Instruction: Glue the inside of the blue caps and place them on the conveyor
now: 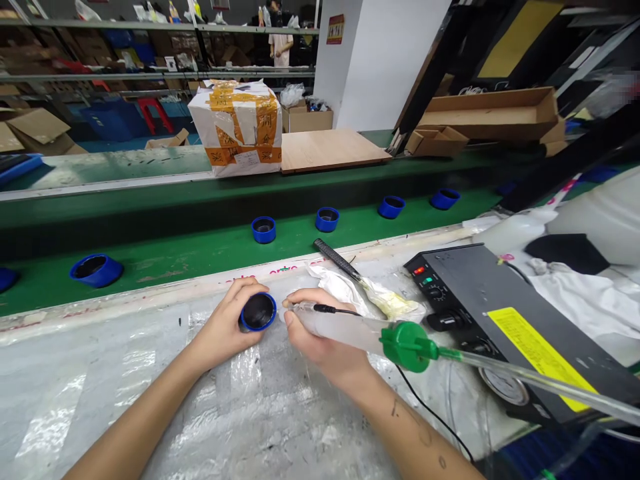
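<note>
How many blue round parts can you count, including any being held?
7 parts show: one in the left hand; on the green belt, one cut off at the left edge, then a second, third, fourth, fifth and sixth rightward. More may hide past the dark post.

1. Round blue cup with a glossy black interior point(259, 311): held upright between the left hand's point(231, 327) thumb and fingers; open face toward the camera.
2. Translucent cylindrical dispensing barrel with a green end cap point(353, 332): gripped in the right hand point(325, 343); tip beyond the fingertips, pointing left, just beside the cup's rim; capped end extends right of the hand.
</note>
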The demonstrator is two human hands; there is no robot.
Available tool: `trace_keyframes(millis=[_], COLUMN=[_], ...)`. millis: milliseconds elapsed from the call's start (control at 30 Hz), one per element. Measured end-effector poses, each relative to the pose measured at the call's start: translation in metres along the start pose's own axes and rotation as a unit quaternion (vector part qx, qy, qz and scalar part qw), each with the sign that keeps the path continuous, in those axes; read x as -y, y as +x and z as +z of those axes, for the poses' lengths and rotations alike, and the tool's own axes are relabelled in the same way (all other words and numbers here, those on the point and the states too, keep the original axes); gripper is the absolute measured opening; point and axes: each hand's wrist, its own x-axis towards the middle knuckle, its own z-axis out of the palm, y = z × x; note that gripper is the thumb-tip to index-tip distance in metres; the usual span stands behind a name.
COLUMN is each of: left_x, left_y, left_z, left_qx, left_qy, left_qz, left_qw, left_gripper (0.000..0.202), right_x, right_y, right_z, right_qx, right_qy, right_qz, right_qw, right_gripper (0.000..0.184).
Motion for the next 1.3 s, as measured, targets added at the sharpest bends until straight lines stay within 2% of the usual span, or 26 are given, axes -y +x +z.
trace_keyframes(millis=[167, 233, 300, 367, 433, 500, 567, 667, 733, 800, 833, 933, 1000, 1100, 1200, 1267, 1300], left_x=[-0.002, 0.002, 0.012, 0.026, 0.041, 0.052, 0.057, 0.054, 0.048, 0.042, 0.039, 0.035, 0.032, 0.021, 0.004, -0.007, -0.010], left_y=[0.000, 0.003, 0.012, 0.025, 0.041, 0.056, 0.068, 0.085, 0.101, 0.119, 0.129, 0.153, 0.157, 0.141, 0.101, 0.070, 0.056], left_z=[-0.002, -0.008, -0.018, -0.032, -0.048, -0.062, -0.070, -0.069, -0.059, -0.045, -0.036, -0.015, -0.009, -0.012, -0.018, -0.016, -0.013], left_qx=[-0.019, -0.029, -0.066, -0.125, -0.163, -0.153, -0.137, -0.144, -0.138, -0.110, -0.096, -0.086, -0.090, -0.083, -0.042, -0.013, 0.000], left_qy=[-0.005, -0.016, -0.021, 0.008, 0.093, 0.168, 0.196, 0.248, 0.294, 0.303, 0.290, 0.258, 0.237, 0.206, 0.149, 0.053, 0.012], left_qz=[-0.021, -0.057, -0.119, -0.206, -0.304, -0.375, -0.401, -0.377, -0.311, -0.235, -0.218, -0.219, -0.223, -0.213, -0.150, -0.081, -0.067], left_qw=[1.000, 0.998, 0.990, 0.970, 0.934, 0.899, 0.884, 0.881, 0.893, 0.917, 0.927, 0.937, 0.941, 0.951, 0.976, 0.995, 0.998], left_gripper=[0.050, 0.052, 0.056, 0.061, 0.066, 0.066, 0.069, 0.092, 0.099, 0.091, 0.086, 0.068, 0.060, 0.055, 0.056, 0.056, 0.059], right_x=[0.006, 0.004, -0.001, -0.007, -0.012, -0.015, -0.016, -0.017, -0.018, -0.020, -0.021, -0.023, -0.024, -0.024, -0.023, -0.022, -0.020], right_y=[0.001, 0.001, 0.002, 0.002, 0.004, 0.007, 0.009, 0.011, 0.010, 0.010, 0.011, 0.014, 0.017, 0.019, 0.017, 0.014, 0.013], right_z=[-0.002, -0.003, -0.005, -0.005, -0.005, -0.004, -0.002, -0.001, -0.001, -0.001, -0.002, -0.006, -0.010, -0.014, -0.015, -0.015, -0.015], right_qx=[-0.054, -0.079, -0.090, -0.091, -0.094, -0.100, -0.107, -0.124, -0.143, -0.171, -0.187, -0.229, -0.242, -0.235, -0.223, -0.200, -0.181], right_qy=[0.042, 0.051, 0.070, 0.103, 0.128, 0.138, 0.137, 0.127, 0.123, 0.121, 0.119, 0.110, 0.109, 0.105, 0.086, 0.063, 0.049], right_qz=[-0.010, -0.009, 0.007, 0.017, 0.018, 0.014, 0.006, -0.009, -0.015, -0.018, -0.018, -0.017, -0.003, 0.021, 0.021, 0.007, -0.003], right_qw=[0.998, 0.996, 0.993, 0.990, 0.987, 0.985, 0.985, 0.984, 0.982, 0.978, 0.975, 0.967, 0.964, 0.966, 0.971, 0.978, 0.982], right_gripper=[0.017, 0.018, 0.019, 0.020, 0.019, 0.016, 0.014, 0.014, 0.015, 0.016, 0.017, 0.021, 0.024, 0.029, 0.033, 0.032, 0.031])
